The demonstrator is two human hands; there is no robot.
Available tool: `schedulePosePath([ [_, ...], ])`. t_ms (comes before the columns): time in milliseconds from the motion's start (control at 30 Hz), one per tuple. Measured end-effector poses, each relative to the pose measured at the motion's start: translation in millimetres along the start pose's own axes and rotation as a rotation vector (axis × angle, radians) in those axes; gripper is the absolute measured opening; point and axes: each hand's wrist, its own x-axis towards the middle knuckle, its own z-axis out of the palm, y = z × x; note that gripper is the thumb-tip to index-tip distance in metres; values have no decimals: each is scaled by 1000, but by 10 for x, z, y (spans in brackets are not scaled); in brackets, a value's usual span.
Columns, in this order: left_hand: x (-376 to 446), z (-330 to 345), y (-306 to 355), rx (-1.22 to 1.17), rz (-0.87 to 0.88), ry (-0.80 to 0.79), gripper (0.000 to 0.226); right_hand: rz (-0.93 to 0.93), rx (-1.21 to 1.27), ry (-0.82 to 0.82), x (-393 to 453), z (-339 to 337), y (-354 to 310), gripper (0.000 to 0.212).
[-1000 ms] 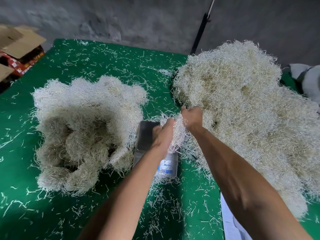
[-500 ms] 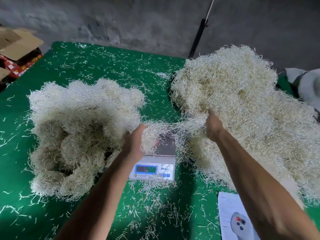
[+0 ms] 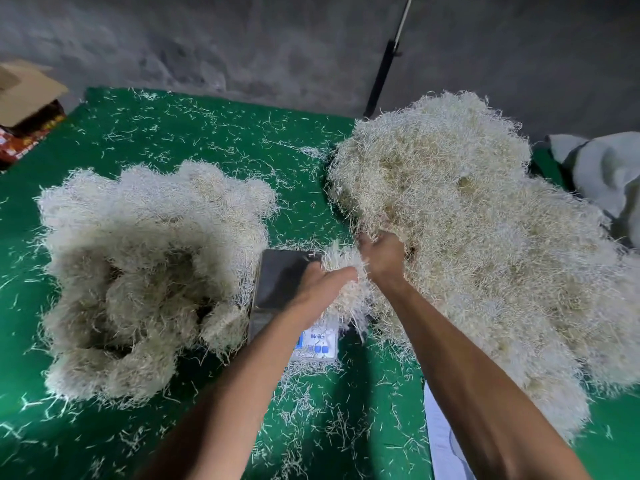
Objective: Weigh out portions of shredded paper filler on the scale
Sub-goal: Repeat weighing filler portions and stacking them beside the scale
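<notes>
A small digital scale (image 3: 277, 282) with a dark steel platter sits on the green table between two heaps of pale shredded paper. The big loose heap (image 3: 485, 237) lies on the right; a pile of rounded portions (image 3: 145, 271) lies on the left. My left hand (image 3: 322, 285) and my right hand (image 3: 382, 258) are close together over the scale's right side, both gripping one clump of shredded paper (image 3: 346, 285) at the edge of the big heap. The clump hides part of the platter, and my left forearm covers most of the display.
Loose shreds litter the green table (image 3: 207, 140). An open cardboard box (image 3: 24, 95) stands at the far left, a black pole (image 3: 381, 77) leans at the back, grey cloth (image 3: 606, 174) lies at the right edge, and a white sheet (image 3: 446, 445) lies near me.
Half a second ago my hands were spread apart, stretching paper over the scale. They have come together again at the scale's right side, bunching the clump between them.
</notes>
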Motion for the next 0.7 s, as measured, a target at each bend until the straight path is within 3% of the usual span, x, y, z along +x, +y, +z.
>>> schedulePosePath([
  [67,-109,-76,6,-85,12,52,102,86,-73,105,149,-154,70,23],
  [200,-103,-584,-77,-135,160,282,62,221,-167,155,431,-712,394,43],
  [300,56,-740,-111,-323,83,304,40,240,-11,102,413,-681,339,50],
  [367,148,-714,-154,-382,-6,265,45,198,149,24,373,-650,268,49],
  [433,169,-665,-219,-270,-8,243,59,151,152,-33,341,-674,276,42],
  [567,164,-626,-186,69,-52,303,124,-34,-380,172,282,-785,375,36],
  [633,227,-598,-112,-5,-39,312,103,-191,-493,283,208,-801,438,27],
  [700,296,-607,-64,-99,-38,334,76,-321,-449,175,124,-720,428,21],
])
